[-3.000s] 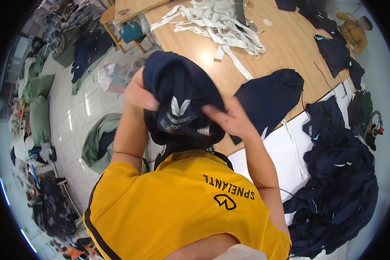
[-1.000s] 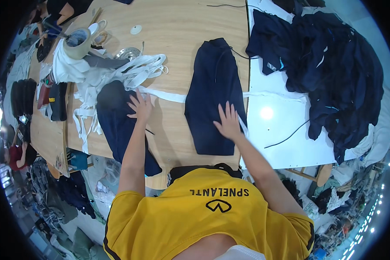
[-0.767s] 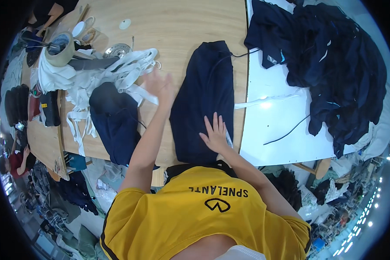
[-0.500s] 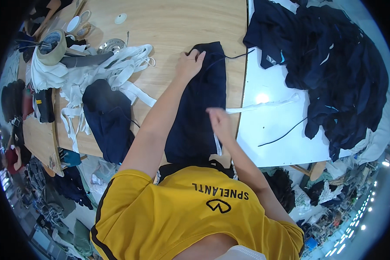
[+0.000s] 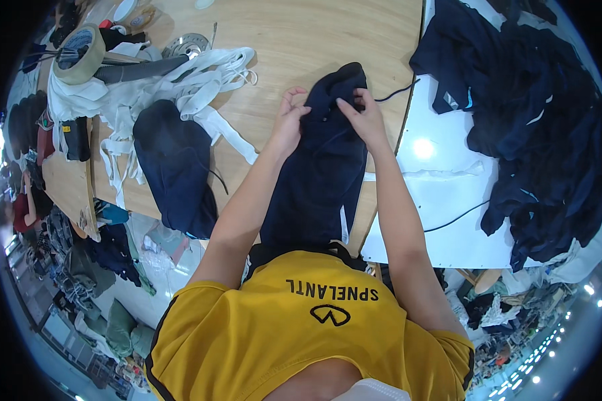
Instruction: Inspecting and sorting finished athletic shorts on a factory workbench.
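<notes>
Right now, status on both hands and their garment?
Left hand, right hand at navy garment's far end. That end rumpled. Second navy piece apart, to its left.

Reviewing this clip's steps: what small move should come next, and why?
Probably smooth the navy garment flat at its far end: it looks bunched there, between the left hand and right hand, while its near part lies flatter.

Your left hand (image 5: 291, 120) and right hand (image 5: 366, 119) touch opposite sides of the dark garment (image 5: 314, 180) near its far end, on the wooden surface (image 5: 301, 40). Another dark garment (image 5: 174, 170) lies left, beside white strips (image 5: 214, 73); a dark clothes pile (image 5: 542, 127) sits right.
</notes>
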A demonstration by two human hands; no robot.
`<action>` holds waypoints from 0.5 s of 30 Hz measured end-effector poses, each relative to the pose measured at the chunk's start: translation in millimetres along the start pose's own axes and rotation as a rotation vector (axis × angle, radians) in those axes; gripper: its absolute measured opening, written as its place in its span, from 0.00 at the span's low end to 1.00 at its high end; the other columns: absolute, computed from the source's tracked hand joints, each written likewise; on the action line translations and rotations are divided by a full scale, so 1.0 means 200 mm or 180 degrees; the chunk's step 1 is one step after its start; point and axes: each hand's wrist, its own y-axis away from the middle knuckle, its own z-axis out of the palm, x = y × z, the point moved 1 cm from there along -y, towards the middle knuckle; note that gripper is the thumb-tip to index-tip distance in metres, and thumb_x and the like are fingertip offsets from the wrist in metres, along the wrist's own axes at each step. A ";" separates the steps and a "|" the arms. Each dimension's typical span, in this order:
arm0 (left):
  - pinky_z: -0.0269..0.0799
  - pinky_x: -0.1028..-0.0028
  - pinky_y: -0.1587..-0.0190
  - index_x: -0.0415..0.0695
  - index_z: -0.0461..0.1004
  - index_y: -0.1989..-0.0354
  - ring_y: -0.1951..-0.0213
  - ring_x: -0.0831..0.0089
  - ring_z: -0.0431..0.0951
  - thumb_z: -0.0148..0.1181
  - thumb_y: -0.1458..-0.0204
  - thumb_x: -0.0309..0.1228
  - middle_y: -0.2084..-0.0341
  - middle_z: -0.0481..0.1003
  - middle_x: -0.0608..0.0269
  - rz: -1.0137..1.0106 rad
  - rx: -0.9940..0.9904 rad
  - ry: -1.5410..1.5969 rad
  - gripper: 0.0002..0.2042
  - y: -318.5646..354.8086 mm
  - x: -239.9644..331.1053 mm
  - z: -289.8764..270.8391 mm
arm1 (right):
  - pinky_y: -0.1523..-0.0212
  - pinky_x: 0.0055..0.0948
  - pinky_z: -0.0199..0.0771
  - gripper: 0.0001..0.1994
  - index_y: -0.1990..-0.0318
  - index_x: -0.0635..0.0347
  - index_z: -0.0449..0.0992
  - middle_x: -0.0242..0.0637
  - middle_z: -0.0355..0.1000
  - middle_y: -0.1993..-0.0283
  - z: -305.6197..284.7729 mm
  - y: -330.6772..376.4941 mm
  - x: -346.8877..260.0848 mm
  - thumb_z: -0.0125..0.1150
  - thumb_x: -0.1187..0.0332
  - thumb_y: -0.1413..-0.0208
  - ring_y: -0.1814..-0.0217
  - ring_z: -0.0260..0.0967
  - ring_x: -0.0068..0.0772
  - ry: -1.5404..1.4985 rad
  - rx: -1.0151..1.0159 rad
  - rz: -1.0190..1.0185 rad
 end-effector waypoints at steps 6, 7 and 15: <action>0.71 0.71 0.57 0.52 0.61 0.52 0.62 0.68 0.74 0.44 0.56 0.17 0.63 0.72 0.59 -0.0254 0.0043 0.0959 0.21 0.03 -0.01 -0.12 | 0.67 0.18 0.64 0.15 0.57 0.62 0.66 0.30 0.65 0.66 0.01 0.13 0.10 0.62 0.72 0.52 0.67 0.62 0.19 -0.1521 0.0150 -0.0107; 0.72 0.70 0.56 0.52 0.62 0.52 0.61 0.66 0.74 0.43 0.57 0.17 0.62 0.71 0.58 -0.0237 0.0095 0.1365 0.21 0.03 -0.02 -0.12 | 0.68 0.18 0.64 0.16 0.56 0.62 0.66 0.31 0.64 0.65 0.00 0.15 0.13 0.62 0.73 0.51 0.67 0.62 0.19 -0.1499 0.0026 -0.0102; 0.68 0.55 0.48 0.55 0.57 0.42 0.52 0.55 0.72 0.38 0.57 0.17 0.53 0.68 0.49 -0.0245 -0.0347 0.2908 0.30 0.02 -0.12 -0.24 | 0.63 0.18 0.66 0.21 0.46 0.60 0.62 0.34 0.65 0.57 0.03 0.25 0.18 0.56 0.77 0.48 0.63 0.64 0.18 -0.0558 0.0139 -0.0736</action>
